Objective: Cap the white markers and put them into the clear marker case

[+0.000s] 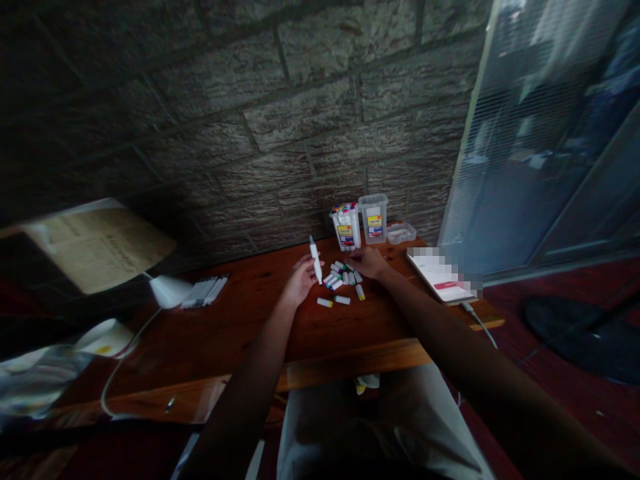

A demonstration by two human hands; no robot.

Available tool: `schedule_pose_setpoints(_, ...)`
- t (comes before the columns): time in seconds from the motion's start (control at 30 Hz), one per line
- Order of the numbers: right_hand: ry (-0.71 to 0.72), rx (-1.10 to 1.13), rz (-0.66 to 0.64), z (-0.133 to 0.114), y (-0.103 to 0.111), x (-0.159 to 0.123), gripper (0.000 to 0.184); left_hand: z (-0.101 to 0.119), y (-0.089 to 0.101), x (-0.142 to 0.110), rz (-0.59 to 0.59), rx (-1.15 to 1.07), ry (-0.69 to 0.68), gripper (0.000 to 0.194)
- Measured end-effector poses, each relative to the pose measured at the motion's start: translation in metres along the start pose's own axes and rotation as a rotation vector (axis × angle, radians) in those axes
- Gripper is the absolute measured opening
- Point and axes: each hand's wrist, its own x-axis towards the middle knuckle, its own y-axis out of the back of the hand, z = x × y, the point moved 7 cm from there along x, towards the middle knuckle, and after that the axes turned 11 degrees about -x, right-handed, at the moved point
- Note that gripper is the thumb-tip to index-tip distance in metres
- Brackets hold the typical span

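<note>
My left hand (300,279) is closed around a white marker (317,262) that stands nearly upright, its grey uncapped end pointing up and a green tip at its lower end. Just to the right, a loose pile of marker caps (336,280) with coloured ends lies on the wooden table (240,313). My right hand (369,262) is over the far right side of that pile, its fingers bent together; what they pinch, if anything, is too small to make out. Nearer to me lie a few separate caps, one with a yellow end (361,292).
Behind the caps stand a clear case full of markers (346,227), another clear case (374,220) and a clear lid (401,233). White markers (206,292) lie left, by a lamp (170,291) and paper cup (107,339). A tablet (440,277) with a cable lies right.
</note>
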Motion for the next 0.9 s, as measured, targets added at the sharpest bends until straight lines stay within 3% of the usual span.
schedule_pose_setpoints(0.27, 0.020, 0.108, 0.082, 0.001, 0.001, 0.002, 0.016, 0.001, 0.004, 0.003, 0.006, -0.012, -0.018, 0.030)
schedule_pose_setpoints(0.53, 0.170, 0.257, 0.003, -0.005, -0.017, 0.006, 0.019, 0.001, 0.004, 0.002, 0.028, 0.004, -0.013, 0.028)
schedule_pose_setpoints(0.9, 0.124, 0.342, 0.016, -0.002, -0.014, 0.006, 0.018, 0.000, 0.006, 0.005, 0.017, 0.013, -0.022, 0.028)
